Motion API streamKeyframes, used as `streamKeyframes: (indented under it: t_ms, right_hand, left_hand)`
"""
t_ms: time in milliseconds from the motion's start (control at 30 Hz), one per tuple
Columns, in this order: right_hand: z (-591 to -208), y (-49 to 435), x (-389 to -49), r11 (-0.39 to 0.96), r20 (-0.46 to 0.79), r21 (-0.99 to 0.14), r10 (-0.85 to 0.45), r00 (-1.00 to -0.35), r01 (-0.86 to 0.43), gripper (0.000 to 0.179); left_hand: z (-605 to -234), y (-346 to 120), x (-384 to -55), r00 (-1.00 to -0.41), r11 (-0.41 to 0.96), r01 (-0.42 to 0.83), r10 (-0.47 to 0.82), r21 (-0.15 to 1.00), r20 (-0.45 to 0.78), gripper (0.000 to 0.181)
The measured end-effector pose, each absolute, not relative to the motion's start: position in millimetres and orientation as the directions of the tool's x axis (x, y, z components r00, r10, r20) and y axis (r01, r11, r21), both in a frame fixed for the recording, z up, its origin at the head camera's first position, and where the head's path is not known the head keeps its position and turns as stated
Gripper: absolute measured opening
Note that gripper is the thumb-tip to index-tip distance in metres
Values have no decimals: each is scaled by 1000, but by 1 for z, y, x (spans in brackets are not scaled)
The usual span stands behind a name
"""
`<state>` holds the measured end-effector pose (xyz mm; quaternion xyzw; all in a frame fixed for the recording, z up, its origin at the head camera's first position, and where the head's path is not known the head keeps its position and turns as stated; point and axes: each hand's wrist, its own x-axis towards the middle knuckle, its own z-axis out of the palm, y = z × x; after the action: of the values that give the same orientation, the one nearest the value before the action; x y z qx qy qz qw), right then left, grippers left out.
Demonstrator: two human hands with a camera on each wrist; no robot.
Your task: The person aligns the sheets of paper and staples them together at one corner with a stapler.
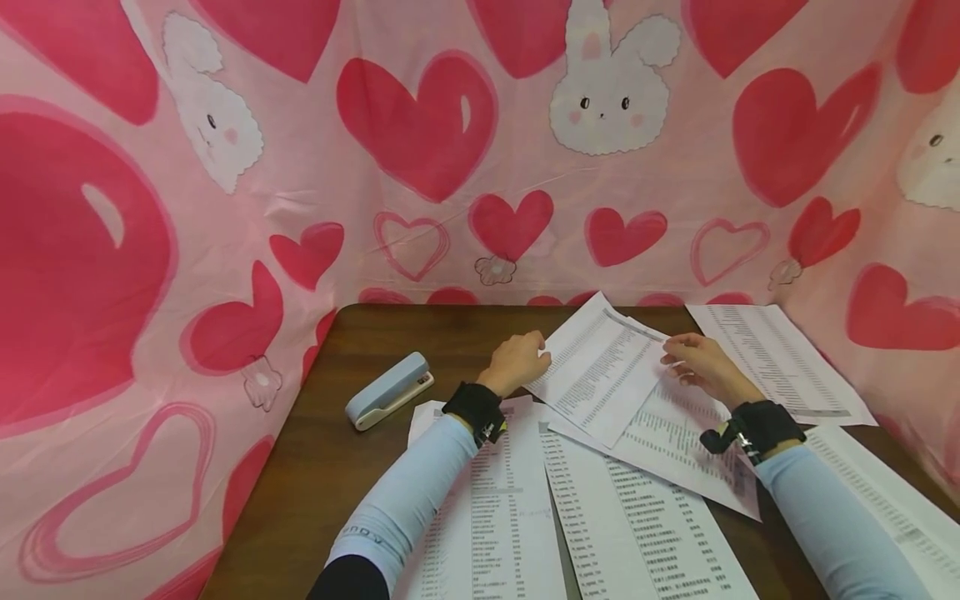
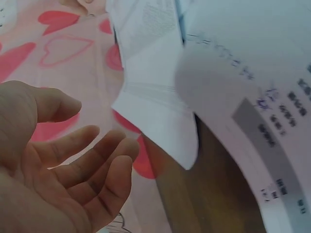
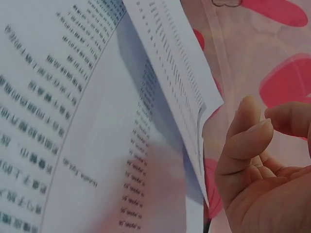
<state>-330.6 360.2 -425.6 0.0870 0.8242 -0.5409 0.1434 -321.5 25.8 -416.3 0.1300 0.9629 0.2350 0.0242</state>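
A printed sheet of paper (image 1: pixel 600 371) lies askew over another printed sheet (image 1: pixel 690 437), both between my hands. My left hand (image 1: pixel 516 363) is beside the top sheet's left edge. In the left wrist view its fingers (image 2: pixel 109 160) are loosely bent, with nothing between them. Near the sheets' upper right corner is my right hand (image 1: pixel 701 362). The right wrist view shows its thumb and fingertips (image 3: pixel 250 138) close together, apart from the paper, with nothing seen between them. There the top sheet (image 3: pixel 170 63) stands partly raised and casts a shadow on the paper below.
A blue and cream stapler (image 1: pixel 390 390) sits on the brown table (image 1: pixel 300 475) at left. Printed sheets (image 1: pixel 495 517) lie in front, under my left forearm, and another (image 1: pixel 637 525) beside them. More sheets (image 1: pixel 780 362) are at right. Pink heart-patterned cloth (image 1: pixel 525 167) surrounds the table.
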Motion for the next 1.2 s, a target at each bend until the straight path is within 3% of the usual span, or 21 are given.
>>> streamKeyframes:
  t_ms: [167,567,1200]
  right_hand:
    - [-429,364,-333,418,-367,-842,19,-930,341,58]
    - [-436,375,-338,419,-392,-827,50,-919,375,56]
    - [-454,381,-342,446,-466,-768,105,-879,460,60]
  left_hand:
    - [-421,22,-325,-971,863,219,241,455,9,30]
    - [-433,14,-338,-981,853,175,195,492,11,28]
    - [-446,16,-349,-979,859,53,146,510,-144,40]
